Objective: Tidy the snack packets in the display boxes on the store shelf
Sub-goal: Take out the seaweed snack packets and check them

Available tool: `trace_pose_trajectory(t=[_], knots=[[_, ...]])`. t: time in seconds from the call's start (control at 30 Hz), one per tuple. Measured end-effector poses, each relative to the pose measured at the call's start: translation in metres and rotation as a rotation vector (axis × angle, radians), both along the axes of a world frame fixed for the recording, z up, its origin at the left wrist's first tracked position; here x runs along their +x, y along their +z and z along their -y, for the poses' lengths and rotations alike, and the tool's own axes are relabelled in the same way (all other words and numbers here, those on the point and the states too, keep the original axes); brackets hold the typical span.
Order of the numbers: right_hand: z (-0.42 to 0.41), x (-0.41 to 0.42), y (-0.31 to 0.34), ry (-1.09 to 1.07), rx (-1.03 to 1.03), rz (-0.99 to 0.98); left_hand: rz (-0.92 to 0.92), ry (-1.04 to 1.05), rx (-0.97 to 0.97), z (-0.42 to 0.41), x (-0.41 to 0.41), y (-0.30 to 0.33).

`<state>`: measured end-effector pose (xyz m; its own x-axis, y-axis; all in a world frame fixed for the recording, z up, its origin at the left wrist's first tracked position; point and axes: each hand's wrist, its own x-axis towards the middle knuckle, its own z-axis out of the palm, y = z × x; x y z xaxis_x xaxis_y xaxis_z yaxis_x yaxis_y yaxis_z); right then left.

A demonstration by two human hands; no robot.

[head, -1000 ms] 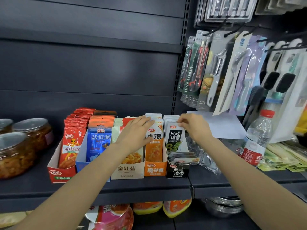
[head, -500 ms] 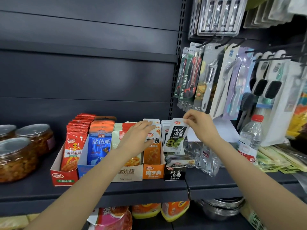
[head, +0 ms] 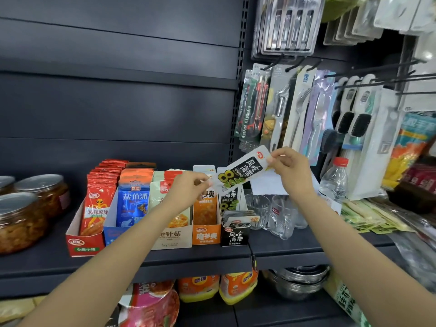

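While the right hand [head: 291, 171] pinches the packet's [head: 243, 172] top and the left hand [head: 188, 188] pinches its lower end, it hangs tilted above the black box [head: 234, 234], seemingly being straightened for re-slotting.

Black-and-white seaweed snack packet [head: 243, 172] held tilted in the air above the black display box [head: 234, 234]. Right hand [head: 291, 171] pinches its top end, left hand [head: 188, 188] pinches its bottom. Orange display box [head: 206, 236] just left of the black one.
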<state>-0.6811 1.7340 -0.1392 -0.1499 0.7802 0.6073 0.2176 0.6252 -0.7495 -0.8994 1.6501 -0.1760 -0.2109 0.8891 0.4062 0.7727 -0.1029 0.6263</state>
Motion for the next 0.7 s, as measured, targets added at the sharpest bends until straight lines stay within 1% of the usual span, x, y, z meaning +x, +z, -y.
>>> trace_pose_trajectory(t=[0.07, 0.13, 0.23, 0.3, 0.37, 0.4, 0.5, 0.53, 0.63, 0.7], knots=[[-0.001, 0.0, -0.005, -0.128, 0.096, 0.171, 0.158, -0.002, -0.023, 0.006, -0.003, 0.003], [-0.001, -0.002, -0.009, -0.19, 0.102, 0.276, 0.323, -0.014, -0.038, 0.011, -0.005, 0.003], [0.005, -0.004, -0.012, -0.088, 0.045, 0.234, 0.517, -0.019, -0.028, 0.016, -0.008, 0.001], [0.01, -0.005, -0.014, -0.047, 0.008, 0.167, 0.646, -0.033, -0.033, 0.02, -0.009, 0.002], [0.014, -0.005, -0.015, 0.025, -0.05, 0.097, 0.813, -0.057, -0.024, 0.024, -0.008, 0.004], [0.016, -0.005, -0.015, 0.074, -0.088, 0.057, 0.86, -0.066, -0.007, 0.026, -0.007, 0.005], [0.02, -0.005, -0.016, 0.183, -0.314, -0.137, 0.857, -0.051, 0.041, 0.031, -0.006, 0.004], [0.02, -0.004, -0.018, 0.192, -0.356, -0.165, 0.84, -0.041, 0.047, 0.032, -0.004, 0.003], [0.016, 0.0, -0.027, 0.152, -0.296, -0.05, 0.692, -0.016, 0.054, 0.034, 0.0, 0.003], [0.015, 0.003, -0.028, 0.171, -0.278, -0.039, 0.595, -0.03, 0.072, 0.036, 0.002, 0.002]])
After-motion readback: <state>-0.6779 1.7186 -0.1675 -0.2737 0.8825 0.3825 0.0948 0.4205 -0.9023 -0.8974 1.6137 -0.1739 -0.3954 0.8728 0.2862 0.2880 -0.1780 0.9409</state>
